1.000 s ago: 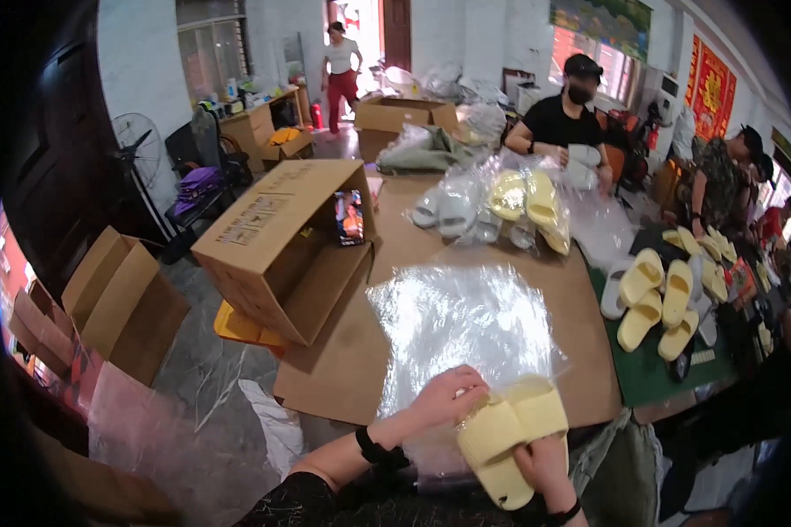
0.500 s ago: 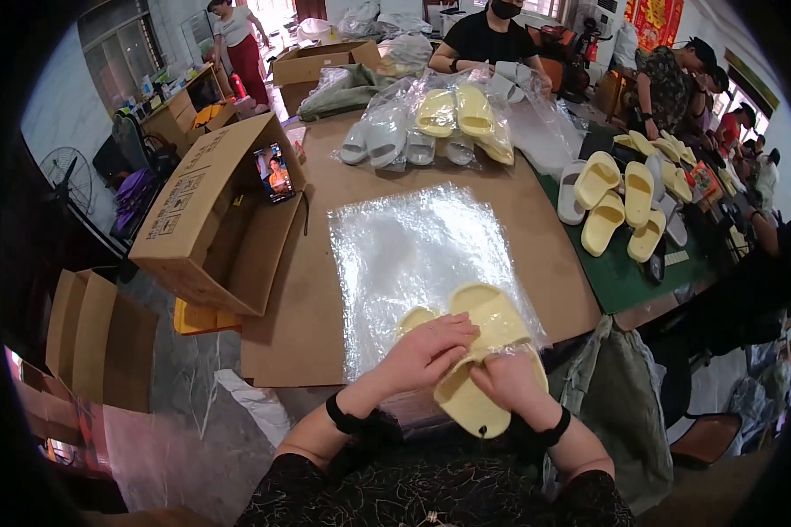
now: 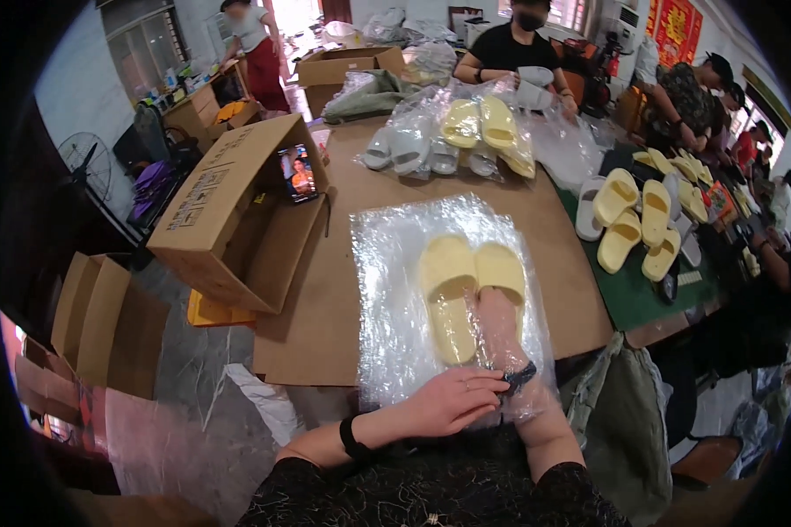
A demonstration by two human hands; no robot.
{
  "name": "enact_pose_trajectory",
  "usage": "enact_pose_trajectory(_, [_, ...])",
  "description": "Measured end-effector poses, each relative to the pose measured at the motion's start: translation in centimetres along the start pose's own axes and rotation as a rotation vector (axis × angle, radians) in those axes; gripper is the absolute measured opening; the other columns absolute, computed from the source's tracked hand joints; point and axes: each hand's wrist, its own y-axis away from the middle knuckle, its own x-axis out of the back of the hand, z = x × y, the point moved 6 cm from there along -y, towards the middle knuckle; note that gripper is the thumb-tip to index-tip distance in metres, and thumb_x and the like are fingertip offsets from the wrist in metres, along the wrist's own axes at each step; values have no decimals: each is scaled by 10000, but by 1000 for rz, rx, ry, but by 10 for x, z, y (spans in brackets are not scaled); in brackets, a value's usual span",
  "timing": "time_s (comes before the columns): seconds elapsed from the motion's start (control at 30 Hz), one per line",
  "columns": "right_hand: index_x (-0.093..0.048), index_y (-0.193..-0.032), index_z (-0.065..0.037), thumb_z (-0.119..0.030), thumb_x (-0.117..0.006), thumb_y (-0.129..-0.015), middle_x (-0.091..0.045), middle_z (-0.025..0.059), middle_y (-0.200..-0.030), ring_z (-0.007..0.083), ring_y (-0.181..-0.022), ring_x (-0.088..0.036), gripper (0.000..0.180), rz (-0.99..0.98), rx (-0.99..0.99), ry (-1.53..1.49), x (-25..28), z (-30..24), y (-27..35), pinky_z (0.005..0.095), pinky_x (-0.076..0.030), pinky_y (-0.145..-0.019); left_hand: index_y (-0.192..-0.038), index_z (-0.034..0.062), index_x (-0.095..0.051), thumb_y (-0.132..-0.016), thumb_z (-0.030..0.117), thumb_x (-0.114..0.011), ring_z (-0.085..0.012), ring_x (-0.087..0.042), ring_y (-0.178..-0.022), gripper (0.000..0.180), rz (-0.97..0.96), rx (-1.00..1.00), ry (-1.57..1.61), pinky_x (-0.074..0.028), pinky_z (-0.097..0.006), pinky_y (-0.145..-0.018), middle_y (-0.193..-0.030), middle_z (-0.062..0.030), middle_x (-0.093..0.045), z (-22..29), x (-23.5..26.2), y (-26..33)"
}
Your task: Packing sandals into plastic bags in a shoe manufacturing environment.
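Two pale yellow slippers lie side by side in a clear plastic bag (image 3: 391,281), toes pointing away from me. The left slipper (image 3: 448,263) shows its strap and footbed. My right hand (image 3: 496,318) reaches inside the bag and holds the right slipper (image 3: 501,262) at its strap; the fingertips are hidden under that strap. Near the bag's mouth, beside my right wrist, my left hand (image 3: 459,397) has its fingers pressed together at the plastic edge. More clear bags seem to lie stacked beneath this one.
An open cardboard box (image 3: 228,215) with a lit phone (image 3: 298,173) stands left. Bagged slippers (image 3: 448,140) lie at the table's far side, before a person in black (image 3: 518,57). Loose yellow and grey slippers (image 3: 642,211) cover a green surface right; people work beyond.
My right hand has pushed forward into the bag with the right slipper, which now lies beside the left one. My left hand has drawn back toward the bag's mouth. The view has shifted slightly.
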Motion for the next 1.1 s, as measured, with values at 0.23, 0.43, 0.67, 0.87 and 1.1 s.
enact_pose_trajectory(0.23, [-504,-1406,-3,-357,-767,-830,-549,258,-1287,408,-1167,-541,725,-110,232,-470,51,-9,98,482,-444,-968,-1272,104,-613,-906,293,-714,-366,-418,-1398,425,239,218,-245,-403,-464,-1112,-1522,-158,-431,-59,43,39])
enact_pose_trajectory(0.43, [-650,-1230,9,-187,-791,-868,-660,100,-1134,129,-988,-613,435,-1210,156,-683,98,1,182,273,-500,-793,-1491,70,-407,-957,409,-615,-448,-185,-1491,666,287,596,-486,-238,-487,-1200,-1609,-293,-156,-124,52,65])
enact_pose_trajectory(0.67, [-660,-827,20,-121,-677,-917,-629,-2,-723,82,-681,-566,168,-264,-114,-796,165,0,105,259,-437,-602,-1547,97,-323,-953,382,-595,-477,-154,-1487,712,202,669,-497,-197,-499,-1207,-1614,-320,-76,-140,38,68])
enact_pose_trajectory(0.87, [-697,-860,-22,-457,-669,-905,-684,150,-761,322,-727,-682,438,-28,172,65,56,-25,27,397,-530,-644,-1547,93,-323,-922,374,-627,-503,-223,-1455,749,253,645,-481,-210,-529,-1190,-1614,-321,-92,-143,36,74])
enact_pose_trajectory(1.1, [-667,-819,-35,-468,-652,-896,-660,172,-731,353,-695,-673,440,133,105,123,-16,-13,-6,457,-531,-641,-1548,80,-317,-921,353,-622,-492,-188,-1470,748,230,677,-522,-201,-531,-1190,-1601,-329,-144,-152,26,80])
